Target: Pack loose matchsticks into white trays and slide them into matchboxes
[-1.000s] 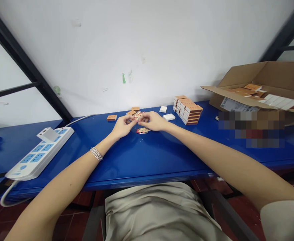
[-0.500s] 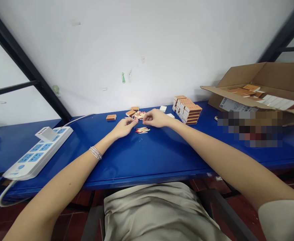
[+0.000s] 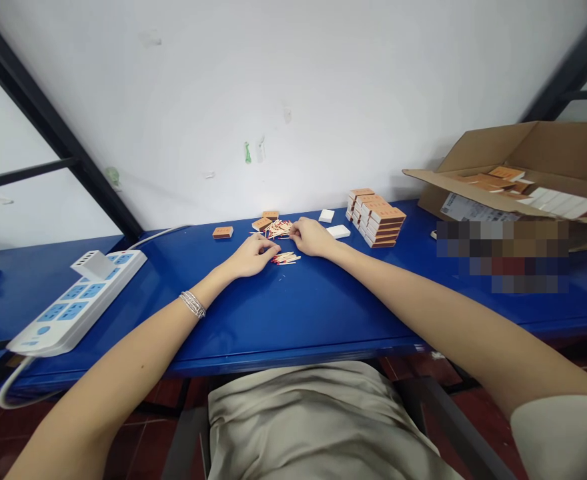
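Note:
My left hand (image 3: 254, 257) rests low over the blue table, thumb and fingers drawn together; anything between the tips is too small to make out. Its fingertips are at the left edge of a small bunch of matches (image 3: 288, 259) with red heads. Behind that bunch lies a larger loose heap of matches (image 3: 277, 229). My right hand (image 3: 314, 238) has its fingers pinched at the right edge of this heap, and what they hold, if anything, is hidden. Two orange matchboxes (image 3: 261, 225) touch or nearly touch the heap at the back left.
A single matchbox (image 3: 222, 233) lies farther left. Two white pieces, a small one (image 3: 326, 216) and a longer one (image 3: 338, 231), lie right of my right hand, beside stacked matchboxes (image 3: 376, 219). An open carton (image 3: 473, 157) stands right; a power strip (image 3: 81, 303) lies left.
My left hand has shifted slightly right and down, to the small bunch of matches. My right hand has moved a little right, away from my left, its fingers now at the heap's edge.

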A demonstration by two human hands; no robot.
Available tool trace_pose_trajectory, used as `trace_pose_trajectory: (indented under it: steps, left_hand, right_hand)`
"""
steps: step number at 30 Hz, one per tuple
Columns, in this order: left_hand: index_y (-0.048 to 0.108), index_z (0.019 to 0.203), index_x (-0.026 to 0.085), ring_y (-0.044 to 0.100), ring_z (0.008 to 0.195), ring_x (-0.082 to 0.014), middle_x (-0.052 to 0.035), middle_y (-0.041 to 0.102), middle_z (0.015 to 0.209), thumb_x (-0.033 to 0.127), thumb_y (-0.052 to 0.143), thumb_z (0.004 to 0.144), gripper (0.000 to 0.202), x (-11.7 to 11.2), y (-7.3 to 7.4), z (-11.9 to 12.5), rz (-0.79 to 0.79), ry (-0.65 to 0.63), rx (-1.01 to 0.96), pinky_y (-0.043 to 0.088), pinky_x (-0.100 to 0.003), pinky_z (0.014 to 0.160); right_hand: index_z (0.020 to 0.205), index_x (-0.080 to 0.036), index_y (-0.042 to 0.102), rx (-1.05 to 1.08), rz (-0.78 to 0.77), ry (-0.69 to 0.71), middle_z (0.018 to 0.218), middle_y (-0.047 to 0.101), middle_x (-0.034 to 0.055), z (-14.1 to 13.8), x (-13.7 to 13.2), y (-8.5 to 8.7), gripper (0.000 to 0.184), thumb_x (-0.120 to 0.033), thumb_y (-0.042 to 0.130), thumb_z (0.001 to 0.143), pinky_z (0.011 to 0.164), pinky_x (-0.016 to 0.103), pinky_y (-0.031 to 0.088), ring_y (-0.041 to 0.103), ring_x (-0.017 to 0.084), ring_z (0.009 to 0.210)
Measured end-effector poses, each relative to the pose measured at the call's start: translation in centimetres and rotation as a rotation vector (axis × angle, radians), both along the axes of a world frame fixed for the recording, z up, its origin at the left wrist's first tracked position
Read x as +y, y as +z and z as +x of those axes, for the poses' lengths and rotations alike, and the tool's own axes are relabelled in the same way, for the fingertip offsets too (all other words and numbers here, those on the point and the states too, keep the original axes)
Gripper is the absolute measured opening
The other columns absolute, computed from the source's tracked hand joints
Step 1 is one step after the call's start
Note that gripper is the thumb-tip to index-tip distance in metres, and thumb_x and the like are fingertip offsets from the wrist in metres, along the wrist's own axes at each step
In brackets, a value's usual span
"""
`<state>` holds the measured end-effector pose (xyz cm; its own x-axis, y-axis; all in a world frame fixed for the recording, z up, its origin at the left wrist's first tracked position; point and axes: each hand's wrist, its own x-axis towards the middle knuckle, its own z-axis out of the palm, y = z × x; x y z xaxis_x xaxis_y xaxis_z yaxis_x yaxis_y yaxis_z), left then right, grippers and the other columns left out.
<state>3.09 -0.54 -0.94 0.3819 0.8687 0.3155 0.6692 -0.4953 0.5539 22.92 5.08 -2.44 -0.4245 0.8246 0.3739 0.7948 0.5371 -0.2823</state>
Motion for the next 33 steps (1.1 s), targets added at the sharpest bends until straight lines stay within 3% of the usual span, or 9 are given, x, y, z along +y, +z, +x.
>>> trace_pose_trajectory:
  steps: [4, 12, 20, 27, 29, 33]
  left_hand:
    - [0.076, 0.082, 0.022, 0.058, 0.091, -0.0249, -0.0071, 0.065, 0.087, 0.036, 0.059, 0.084, 0.023, 0.1, 0.0, -0.1, 0.011, 0.038, 0.017, 0.045, -0.038, 0.090]
    - [0.075, 0.091, 0.017, 0.057, 0.097, -0.0243, -0.0087, 0.065, 0.094, 0.038, 0.050, 0.089, 0.033, -0.1, 0.3, -0.2, 0.011, 0.066, 0.169, 0.046, -0.039, 0.091]
    - [0.074, 0.093, 0.016, 0.057, 0.100, -0.0234, -0.0082, 0.069, 0.093, 0.035, 0.049, 0.090, 0.032, -0.1, 0.5, -0.2, 0.027, 0.088, 0.219, 0.046, -0.037, 0.093]
    - [0.075, 0.096, 0.015, 0.060, 0.093, -0.0229, -0.0073, 0.068, 0.089, 0.024, 0.049, 0.088, 0.029, -0.1, 0.8, -0.3, 0.014, 0.157, 0.241, 0.048, -0.037, 0.089]
    - [0.075, 0.097, 0.015, 0.061, 0.089, -0.0214, -0.0075, 0.067, 0.093, 0.021, 0.050, 0.086, 0.027, 0.0, 0.8, -0.4, 0.008, 0.161, 0.244, 0.049, -0.035, 0.088]
    - [0.074, 0.099, 0.016, 0.061, 0.082, -0.0173, -0.0082, 0.062, 0.102, 0.017, 0.053, 0.083, 0.026, 0.0, 0.6, -0.4, 0.008, 0.148, 0.248, 0.050, -0.033, 0.086]
  right_hand:
    - [0.089, -0.013, 0.067, -0.009, -0.014, -0.010, 0.099, 0.066, 0.0159, 0.4, -0.2, 0.7, 0.017, -0.014, 0.050, 0.086, 0.075, 0.031, 0.042, 0.061, 0.024, 0.084]
    - [0.085, -0.016, 0.067, 0.014, -0.095, 0.004, 0.093, 0.070, 0.0095, 0.4, 0.0, 0.2, 0.011, -0.018, 0.056, 0.086, 0.072, 0.026, 0.043, 0.063, 0.019, 0.080]
    - [0.092, -0.013, 0.067, -0.007, -0.071, -0.041, 0.101, 0.069, 0.0140, 0.3, -0.3, 0.8, 0.018, -0.017, 0.050, 0.089, 0.079, 0.028, 0.044, 0.063, 0.022, 0.090]
    - [0.087, -0.015, 0.072, 0.053, -0.299, 0.222, 0.087, 0.074, 0.0034, 0.8, -1.4, 2.4, 0.013, -0.017, 0.060, 0.083, 0.071, 0.021, 0.045, 0.064, 0.013, 0.075]
    - [0.088, -0.015, 0.073, 0.048, -0.237, 0.179, 0.089, 0.074, 0.0042, 1.0, -1.3, 2.5, 0.015, -0.016, 0.059, 0.082, 0.072, 0.022, 0.046, 0.065, 0.014, 0.078]
    - [0.094, -0.015, 0.073, -0.136, -0.024, -0.069, 0.102, 0.073, 0.0106, 1.7, -0.7, 2.5, 0.022, -0.014, 0.056, 0.081, 0.082, 0.031, 0.045, 0.066, 0.024, 0.094]
